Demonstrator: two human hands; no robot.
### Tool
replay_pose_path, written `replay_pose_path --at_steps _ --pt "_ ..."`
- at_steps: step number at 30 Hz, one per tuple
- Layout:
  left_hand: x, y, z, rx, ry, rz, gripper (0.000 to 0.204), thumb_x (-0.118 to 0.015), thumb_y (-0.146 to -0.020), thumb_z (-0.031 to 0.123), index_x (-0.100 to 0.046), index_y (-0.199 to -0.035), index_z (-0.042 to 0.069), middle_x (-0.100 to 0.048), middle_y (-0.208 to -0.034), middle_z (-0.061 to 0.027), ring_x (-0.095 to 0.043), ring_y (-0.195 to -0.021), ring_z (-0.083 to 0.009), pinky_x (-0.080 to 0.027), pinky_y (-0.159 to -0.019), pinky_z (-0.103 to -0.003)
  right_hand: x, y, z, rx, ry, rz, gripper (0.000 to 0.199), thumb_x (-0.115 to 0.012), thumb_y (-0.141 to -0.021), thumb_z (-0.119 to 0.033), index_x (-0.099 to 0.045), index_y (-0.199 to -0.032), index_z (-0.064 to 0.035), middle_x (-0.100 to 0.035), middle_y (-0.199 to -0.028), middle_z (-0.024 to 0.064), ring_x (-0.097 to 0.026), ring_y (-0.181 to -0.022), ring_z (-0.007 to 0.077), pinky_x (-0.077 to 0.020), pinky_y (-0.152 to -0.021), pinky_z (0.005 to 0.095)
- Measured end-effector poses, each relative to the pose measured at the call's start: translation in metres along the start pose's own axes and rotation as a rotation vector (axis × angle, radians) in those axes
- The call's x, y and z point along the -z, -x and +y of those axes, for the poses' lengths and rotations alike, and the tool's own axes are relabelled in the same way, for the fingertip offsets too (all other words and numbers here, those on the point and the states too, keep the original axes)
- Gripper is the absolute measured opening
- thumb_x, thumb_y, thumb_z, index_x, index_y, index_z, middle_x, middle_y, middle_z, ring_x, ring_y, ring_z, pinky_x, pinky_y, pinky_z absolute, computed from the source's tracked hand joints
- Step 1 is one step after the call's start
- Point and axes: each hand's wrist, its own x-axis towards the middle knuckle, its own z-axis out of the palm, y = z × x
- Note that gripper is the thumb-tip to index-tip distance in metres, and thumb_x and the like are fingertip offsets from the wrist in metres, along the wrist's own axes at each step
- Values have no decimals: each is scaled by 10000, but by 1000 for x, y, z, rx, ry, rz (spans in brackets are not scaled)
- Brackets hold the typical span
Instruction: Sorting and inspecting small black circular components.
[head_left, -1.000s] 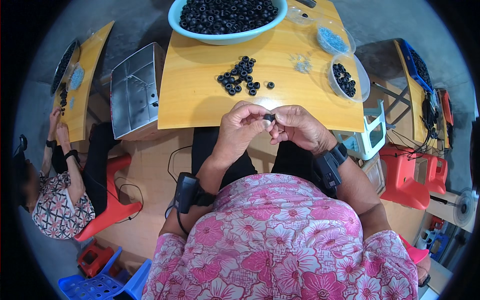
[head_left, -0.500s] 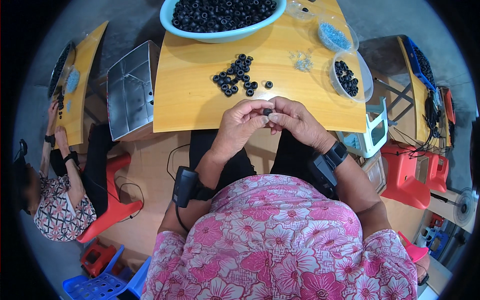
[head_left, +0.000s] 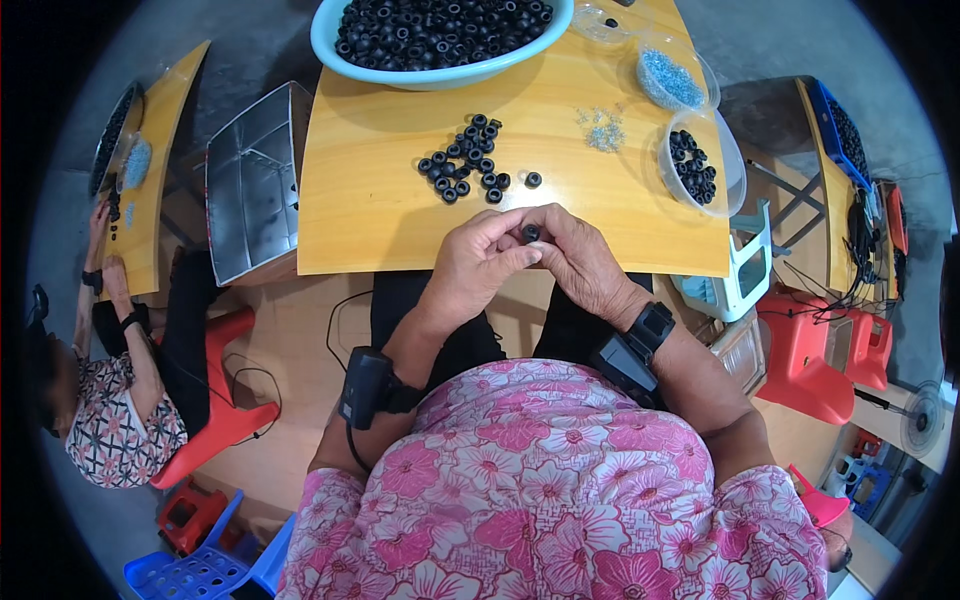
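Both of my hands meet just above the near edge of the wooden table. Between the fingertips of my left hand and my right hand is a small black ring-shaped part, its round opening facing up. The fingers of both hands are closed about it. Beyond them lies one loose black part, with a scattered group of the same parts to its left. Small clear bits are spread on the tabletop at the right.
A light-blue basin heaped with black parts stands at the back. On the right are a clear bowl of black parts and a bowl of pale-blue bits. Left of the table is a lined carton; farther left a person works.
The black part between my fingers has been turned so its opening now shows. My right hand has shifted slightly, and the whole view has moved a little.
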Motion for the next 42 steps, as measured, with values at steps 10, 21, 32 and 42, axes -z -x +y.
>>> replay_pose_path --at_steps 10,21,32,42 --pt "-1 -3 -4 3 54 24 423 -658 -880 73 -540 -1269 -43 -577 -1088 -43 -561 -1020 -109 -455 -904 -256 0 1 -1 -79 -24 -9 233 -579 -905 -156 -507 -1076 -15 -602 -915 175 -599 -847 323 -479 -776 384" --pt "-1 -3 1 -27 -65 29 420 -692 -855 114 -581 -1236 -21 -544 -948 3 -513 -861 -73 -437 -794 -224 0 0 -4 -63 38 -18 237 -580 -902 -166 -514 -1072 -16 -609 -937 194 -607 -888 356 -483 -788 396" --pt "1 -5 6 2 -101 -4 403 -686 -851 110 -596 -1225 -12 -520 -927 14 -478 -811 -66 -417 -748 -215 2 1 1 -71 7 -23 223 -596 -878 -136 -526 -1055 -18 -610 -926 176 -603 -878 345 -481 -782 387" --pt "-3 -3 5 0 -157 35 405 -686 -843 109 -597 -1217 -21 -525 -880 13 -490 -804 -73 -427 -731 -225 0 -1 4 -60 -1 -28 211 -594 -879 -116 -525 -1057 -25 -614 -917 166 -609 -869 343 -485 -775 388"
